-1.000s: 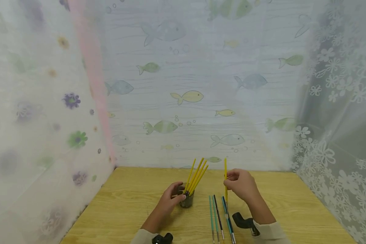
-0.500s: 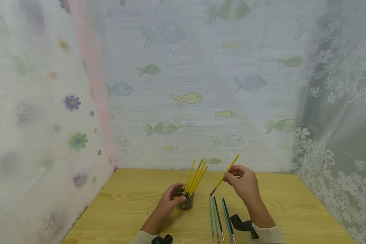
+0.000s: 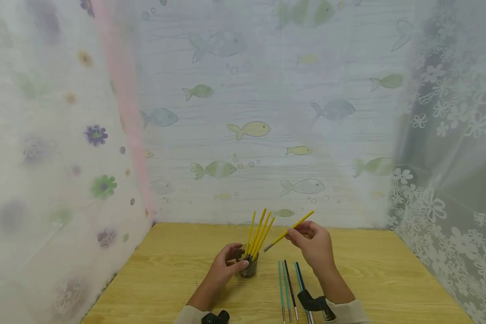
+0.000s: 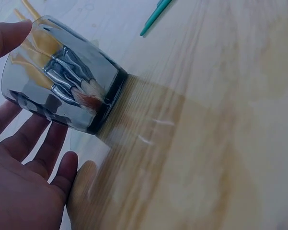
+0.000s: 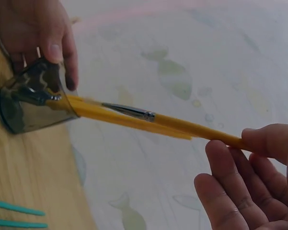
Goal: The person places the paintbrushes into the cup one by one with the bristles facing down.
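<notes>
My left hand [image 3: 226, 267] holds a smoky clear glass [image 3: 249, 270] standing on the wooden table, with the thumb at its rim and the fingers along the far side. Inside lean several yellow-handled paintbrushes [image 3: 261, 235], handles up. In the left wrist view their metal ferrules and bristles [image 4: 88, 93] show through the glass wall. My right hand [image 3: 315, 247] pinches one more yellow paintbrush [image 3: 278, 239] between thumb and fingertips. It is tilted, bristles down and toward the glass. In the right wrist view its tip overlaps the handles in the glass.
Right of the glass, several paintbrushes with teal [image 3: 281, 283] and dark handles [image 3: 290, 281] lie in a row on the table [image 3: 166, 274]. A fish-patterned curtain [image 3: 251, 180] hangs behind the table, with flowered sheets [image 3: 56, 202] at the sides.
The right hand has raised the yellow paintbrush from over the teal and dark brushes, tilted it, and brought it left toward the glass. The left hand stays on the glass.
</notes>
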The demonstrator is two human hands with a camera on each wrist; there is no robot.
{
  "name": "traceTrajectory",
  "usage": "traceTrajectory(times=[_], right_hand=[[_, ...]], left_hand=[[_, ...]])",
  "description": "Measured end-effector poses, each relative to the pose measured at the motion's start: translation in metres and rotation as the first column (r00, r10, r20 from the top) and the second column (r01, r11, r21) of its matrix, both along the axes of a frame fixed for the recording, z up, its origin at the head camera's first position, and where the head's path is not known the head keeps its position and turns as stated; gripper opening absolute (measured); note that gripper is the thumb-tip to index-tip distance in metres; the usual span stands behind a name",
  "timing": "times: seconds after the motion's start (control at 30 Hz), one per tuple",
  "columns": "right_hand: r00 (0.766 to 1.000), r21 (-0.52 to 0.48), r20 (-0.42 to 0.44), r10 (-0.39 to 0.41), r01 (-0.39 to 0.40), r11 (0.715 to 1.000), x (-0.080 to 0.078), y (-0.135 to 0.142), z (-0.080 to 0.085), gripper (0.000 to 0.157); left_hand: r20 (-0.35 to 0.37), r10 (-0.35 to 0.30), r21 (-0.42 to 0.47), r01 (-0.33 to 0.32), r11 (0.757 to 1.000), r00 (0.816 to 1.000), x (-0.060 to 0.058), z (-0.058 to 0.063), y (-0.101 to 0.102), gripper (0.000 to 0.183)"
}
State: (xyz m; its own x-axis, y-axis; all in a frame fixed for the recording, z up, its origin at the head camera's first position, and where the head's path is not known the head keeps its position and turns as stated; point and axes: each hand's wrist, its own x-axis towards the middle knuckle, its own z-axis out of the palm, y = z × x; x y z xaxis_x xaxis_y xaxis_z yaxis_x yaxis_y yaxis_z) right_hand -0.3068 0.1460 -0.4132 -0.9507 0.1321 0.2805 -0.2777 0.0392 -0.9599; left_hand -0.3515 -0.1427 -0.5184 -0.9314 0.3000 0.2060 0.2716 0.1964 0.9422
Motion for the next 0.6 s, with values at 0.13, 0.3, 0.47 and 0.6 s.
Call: traceTrajectory(times=[0.13, 0.3, 0.47, 0.6], right_hand=[[1.0, -0.009, 0.005, 0.021, -0.021, 1.0, -0.002, -0.007, -0.007, 0.026], [0.999, -0.003, 0.023, 0.028, -0.028, 1.0, -0.002, -0.016, -0.012, 0.025], [0.999, 0.017, 0.025, 0.037, -0.037, 0.999, -0.002, -0.025, -0.018, 0.026], [0.998, 0.062, 0.022, 0.06, -0.062, 0.996, -0.003, -0.031, -0.025, 0.023]], left_hand=[[-0.005, -0.004, -0.003, 0.004, 1.0, 1.0, -0.001, -0.002, 0.0, 0.064], [-0.009, -0.016, -0.012, 0.016, 1.0, 1.0, 0.0, -0.001, 0.001, 0.061], [-0.007, -0.014, -0.024, 0.014, 1.0, 1.0, 0.001, 0.0, 0.002, 0.061], [-0.002, -0.013, -0.03, 0.013, 0.999, 1.0, 0.001, 0.002, 0.002, 0.062]])
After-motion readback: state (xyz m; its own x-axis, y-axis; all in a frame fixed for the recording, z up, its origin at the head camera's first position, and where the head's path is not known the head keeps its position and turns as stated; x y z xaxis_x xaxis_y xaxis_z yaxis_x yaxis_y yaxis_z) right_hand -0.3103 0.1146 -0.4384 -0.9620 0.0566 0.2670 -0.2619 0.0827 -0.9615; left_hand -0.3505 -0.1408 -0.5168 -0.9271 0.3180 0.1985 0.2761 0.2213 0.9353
